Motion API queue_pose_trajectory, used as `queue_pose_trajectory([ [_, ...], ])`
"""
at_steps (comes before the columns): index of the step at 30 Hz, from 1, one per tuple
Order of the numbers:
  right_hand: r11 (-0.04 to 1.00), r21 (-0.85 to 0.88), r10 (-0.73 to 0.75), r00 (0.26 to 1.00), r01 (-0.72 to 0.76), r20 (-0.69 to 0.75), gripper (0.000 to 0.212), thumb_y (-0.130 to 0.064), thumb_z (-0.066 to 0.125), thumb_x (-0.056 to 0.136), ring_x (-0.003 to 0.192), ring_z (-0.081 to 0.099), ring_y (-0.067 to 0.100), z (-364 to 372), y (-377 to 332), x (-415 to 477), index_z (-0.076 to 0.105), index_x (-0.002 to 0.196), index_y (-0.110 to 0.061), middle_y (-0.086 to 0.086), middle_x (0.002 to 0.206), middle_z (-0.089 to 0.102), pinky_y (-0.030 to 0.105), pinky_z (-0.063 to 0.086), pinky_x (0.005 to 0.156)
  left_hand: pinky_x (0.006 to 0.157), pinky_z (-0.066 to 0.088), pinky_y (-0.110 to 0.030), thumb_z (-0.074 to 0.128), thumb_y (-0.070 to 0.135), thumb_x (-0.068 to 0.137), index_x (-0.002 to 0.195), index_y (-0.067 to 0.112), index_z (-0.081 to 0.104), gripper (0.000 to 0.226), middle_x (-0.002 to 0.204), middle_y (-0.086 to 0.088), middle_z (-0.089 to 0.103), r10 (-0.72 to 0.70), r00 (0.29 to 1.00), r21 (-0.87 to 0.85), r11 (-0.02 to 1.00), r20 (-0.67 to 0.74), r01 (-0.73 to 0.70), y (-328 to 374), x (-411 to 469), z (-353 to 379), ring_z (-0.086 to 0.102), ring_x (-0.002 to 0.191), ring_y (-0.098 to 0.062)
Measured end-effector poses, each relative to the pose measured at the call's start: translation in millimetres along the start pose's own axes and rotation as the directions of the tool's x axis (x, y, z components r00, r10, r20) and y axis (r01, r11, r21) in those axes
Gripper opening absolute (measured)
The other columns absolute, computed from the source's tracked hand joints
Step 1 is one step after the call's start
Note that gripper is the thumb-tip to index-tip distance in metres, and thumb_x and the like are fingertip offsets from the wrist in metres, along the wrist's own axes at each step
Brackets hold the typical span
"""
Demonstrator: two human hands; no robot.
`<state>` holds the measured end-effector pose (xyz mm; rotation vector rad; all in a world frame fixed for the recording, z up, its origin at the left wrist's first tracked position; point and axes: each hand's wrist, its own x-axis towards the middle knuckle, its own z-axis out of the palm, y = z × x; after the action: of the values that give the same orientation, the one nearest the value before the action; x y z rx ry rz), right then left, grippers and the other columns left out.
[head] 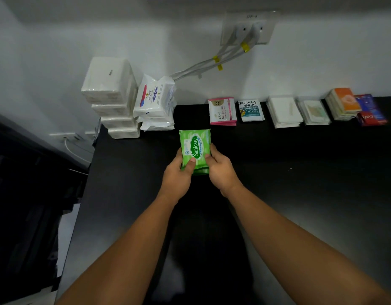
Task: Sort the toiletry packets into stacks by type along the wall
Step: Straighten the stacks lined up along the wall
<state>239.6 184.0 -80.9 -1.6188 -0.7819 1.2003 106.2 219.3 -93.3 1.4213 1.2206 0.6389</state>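
I grip the green wipes pack (195,148) with my left hand (177,175) and right hand (221,170), thumbs on top, low over the black table (300,172), apparently squaring it for the empty gap beside the Dove wipes stack (155,102).

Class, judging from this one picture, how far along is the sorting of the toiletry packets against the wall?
Mostly done: white tissue packs, white Dove wipes packs, pink Dove sachets, Cream Silk sachets and further stacks already line the wall. In hand: the left hand and right hand hold the green Sanicare wipes packs. Left: placing them, perhaps in the gap beside the Dove packs.
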Motion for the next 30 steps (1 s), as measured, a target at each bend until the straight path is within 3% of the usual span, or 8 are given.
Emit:
queue_pose_trajectory([
  [5, 0.995, -0.073, 0.065, 0.996, -0.070, -0.066, 0.052, -0.023, 0.044, 0.105, 0.139, 0.039, 0.011, -7, -1, -26, 0.029, 0.154, -0.015, 0.001, 0.153, 0.041, 0.027, 0.029, 0.116, 0.092, 0.043, -0.009, 0.068, 0.017, 0.094, 0.139, 0.036, 0.042, 0.056, 0.122, 0.024, 0.063, 0.113, 0.992, 0.240, 0.963, 0.049, -0.121, -2, -15, -14, 0.059, 0.110, 0.010],
  [7, 0.994, -0.074, 0.071, 0.993, -0.078, -0.096, 0.054, -0.025, 0.044, 0.104, 0.145, 0.030, 0.012, -7, 5, -42, 0.026, 0.155, -0.016, 0.000, 0.158, 0.034, 0.028, 0.024, 0.119, 0.100, 0.043, -0.014, 0.068, 0.016, 0.094, 0.150, 0.025, 0.039, 0.064, 0.130, 0.017, 0.059, 0.170, 0.984, 0.304, 0.941, -0.045, -0.148, -10, -27, -15, 0.057, 0.117, 0.003],
  [13, 0.992, 0.026, 0.123, 0.981, -0.121, -0.147, 0.050, -0.028, 0.046, 0.102, 0.139, 0.042, 0.012, 7, 19, -58, 0.036, 0.151, -0.027, -0.004, 0.151, 0.046, 0.038, 0.034, 0.117, 0.088, 0.040, -0.001, 0.060, 0.019, 0.098, 0.148, 0.025, 0.047, 0.052, 0.122, 0.021, 0.061, 0.122, 0.983, 0.264, 0.961, -0.135, -0.083, -23, -53, -2, 0.055, 0.100, 0.022],
  [16, 0.995, 0.015, 0.103, 0.988, -0.102, -0.113, 0.032, -0.025, 0.046, 0.101, 0.111, 0.061, 0.004, 9, 19, -50, 0.055, 0.130, -0.034, -0.012, 0.118, 0.067, 0.032, 0.046, 0.099, 0.098, 0.047, -0.016, 0.059, 0.021, 0.099, 0.147, 0.028, 0.047, 0.050, 0.129, 0.013, 0.065, 0.132, 0.984, 0.244, 0.965, -0.116, -0.100, -24, -48, 3, 0.059, 0.114, 0.007],
  [18, 0.993, 0.043, 0.113, 0.989, -0.110, -0.092, 0.030, -0.026, 0.045, 0.102, 0.108, 0.062, 0.004, 8, 13, -41, 0.056, 0.129, -0.032, -0.010, 0.116, 0.068, 0.030, 0.047, 0.097, 0.101, 0.049, -0.024, 0.058, 0.024, 0.099, 0.149, 0.028, 0.044, 0.053, 0.129, 0.008, 0.065, 0.110, 0.989, 0.235, 0.968, -0.101, -0.084, -24, -41, 5, 0.061, 0.118, -0.003],
  [23, 0.992, 0.006, 0.125, 0.988, -0.125, -0.087, 0.061, -0.037, 0.049, 0.096, 0.131, 0.049, 0.015, 3, -2, -12, 0.032, 0.153, -0.024, -0.002, 0.143, 0.054, 0.032, 0.032, 0.115, 0.090, 0.042, -0.005, 0.058, 0.025, 0.099, 0.152, 0.027, 0.037, 0.057, 0.125, 0.011, 0.064, 0.073, 0.997, 0.242, 0.968, -0.016, -0.067, -10, -6, 5, 0.061, 0.111, -0.003],
  [25, 0.990, -0.048, 0.126, 0.988, -0.131, -0.086, 0.067, -0.030, 0.049, 0.101, 0.141, 0.038, 0.020, -2, -12, 1, 0.016, 0.158, -0.019, 0.003, 0.154, 0.041, 0.024, 0.025, 0.109, 0.092, 0.044, -0.012, 0.057, 0.028, 0.099, 0.151, 0.024, 0.037, 0.055, 0.127, 0.007, 0.064, 0.059, 0.998, 0.234, 0.971, -0.012, -0.054, -4, 11, 7, 0.061, 0.115, -0.009],
  [30, 0.989, -0.111, 0.096, 0.995, -0.099, -0.034, 0.063, -0.023, 0.046, 0.102, 0.142, 0.038, 0.020, -10, -23, 38, 0.016, 0.157, -0.014, 0.006, 0.154, 0.041, 0.025, 0.029, 0.110, 0.085, 0.043, -0.023, 0.057, 0.027, 0.099, 0.145, 0.025, 0.043, 0.048, 0.119, 0.002, 0.067, 0.048, 0.998, 0.210, 0.977, -0.043, -0.038, 8, 39, 12, 0.062, 0.107, -0.015],
])
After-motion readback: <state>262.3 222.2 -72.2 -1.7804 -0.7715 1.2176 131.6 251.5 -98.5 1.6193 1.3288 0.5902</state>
